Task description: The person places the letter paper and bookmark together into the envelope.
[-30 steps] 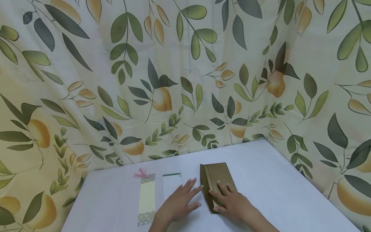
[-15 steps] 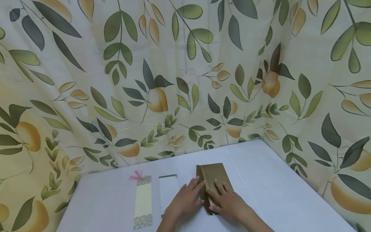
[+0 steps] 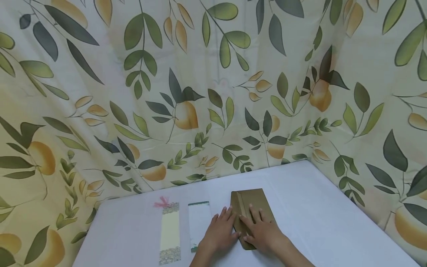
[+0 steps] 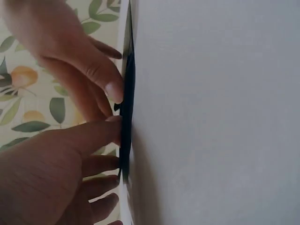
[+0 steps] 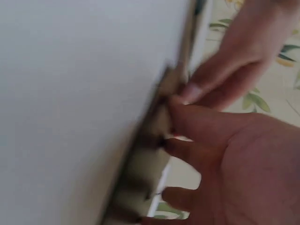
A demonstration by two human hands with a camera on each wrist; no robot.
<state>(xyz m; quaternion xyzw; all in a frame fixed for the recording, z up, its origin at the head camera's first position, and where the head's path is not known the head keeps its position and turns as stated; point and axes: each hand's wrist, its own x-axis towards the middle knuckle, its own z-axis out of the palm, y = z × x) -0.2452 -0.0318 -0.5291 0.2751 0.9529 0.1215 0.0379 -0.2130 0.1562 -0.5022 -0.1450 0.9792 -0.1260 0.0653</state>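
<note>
A flat gold-brown envelope (image 3: 255,198) lies on the white table, its long flap toward the left. My left hand (image 3: 218,230) rests with extended fingers on the envelope's left edge. My right hand (image 3: 263,231) presses on the envelope's lower middle, fingers spread, beside the crease. In the left wrist view, the envelope (image 4: 126,117) shows only as a dark thin edge under the fingertips of both hands. The right wrist view is blurred; there the fingers touch the brown envelope (image 5: 145,161) along its surface.
Left of the hands lie a cream bookmark (image 3: 169,228) with a pink tassel (image 3: 162,202) and a white card (image 3: 199,218) with green edges. A leaf-and-fruit patterned curtain (image 3: 213,92) hangs behind the white table (image 3: 320,207).
My left hand has moved right onto the envelope's left edge. The flap, raised at first, now lies flatter. My right hand stays on the envelope.
</note>
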